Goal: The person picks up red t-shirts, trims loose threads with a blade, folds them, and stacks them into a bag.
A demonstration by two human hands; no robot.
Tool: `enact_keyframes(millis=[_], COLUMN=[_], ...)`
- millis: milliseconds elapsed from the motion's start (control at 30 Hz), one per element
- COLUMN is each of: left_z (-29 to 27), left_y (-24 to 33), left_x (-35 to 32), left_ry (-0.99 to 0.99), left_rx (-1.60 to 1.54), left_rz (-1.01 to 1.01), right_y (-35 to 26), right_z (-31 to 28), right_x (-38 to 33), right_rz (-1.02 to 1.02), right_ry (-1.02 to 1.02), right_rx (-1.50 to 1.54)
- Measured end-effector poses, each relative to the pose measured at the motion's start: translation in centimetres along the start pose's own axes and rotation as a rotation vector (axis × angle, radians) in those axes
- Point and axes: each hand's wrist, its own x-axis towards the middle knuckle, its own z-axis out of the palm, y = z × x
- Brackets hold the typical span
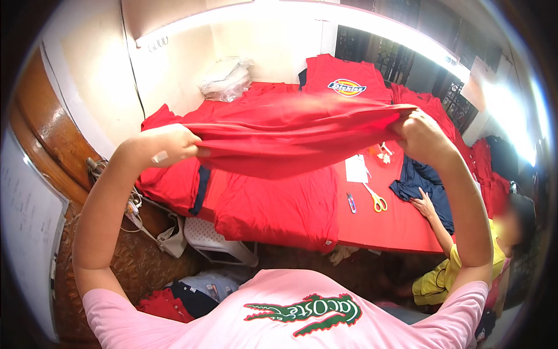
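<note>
A red garment [290, 136] hangs stretched in the air between my two raised hands, its cloth in loose folds. My left hand [167, 145] is closed round one end, with a small white patch on the skin near the wrist. The other end is gripped in the fist of my right hand [424, 136]. Below the cloth, a spread of red shirts [279, 209] lies on the red-covered table [372, 230]. Behind it, a red shirt with a printed chest logo [349, 72] lies at the far side.
Yellow-handled scissors [379, 202] and a small blue thread snipper [351, 203] lie on the table. At the right, a person in yellow [433, 285] rests a hand on dark blue cloth [427, 186]. A white stool [218, 235] stands under the table's left edge. Plastic bags [226, 78] sit at the back.
</note>
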Motion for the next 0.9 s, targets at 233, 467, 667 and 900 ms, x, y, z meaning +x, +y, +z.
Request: enact_keyframes(millis=[233,467,667,900], left_z=[-4.7,-5.8,0.7,1.3], left_y=[-6.0,-8.9,-10.4,-13.7], left_x=[-5.4,-3.4,7.1,8.3], left_ry=[0.398,0.560,0.684,1.386], left_rx=[-0.779,-0.711,0.291,0.644], left_rz=[0.088,0.243,0.051,-0.131], right_y=[2.1,6.8,7.4,9.7], right_z=[-4.3,-7.7,-1.8,-1.5], right_x=[0.9,0.7,5.4,4.7], right_rz=[0.241,0.049,0.186,0.384], right_ry=[0.670,0.796,0.237,0.732], right_rx=[0.246,1.241,0.107,-0.616])
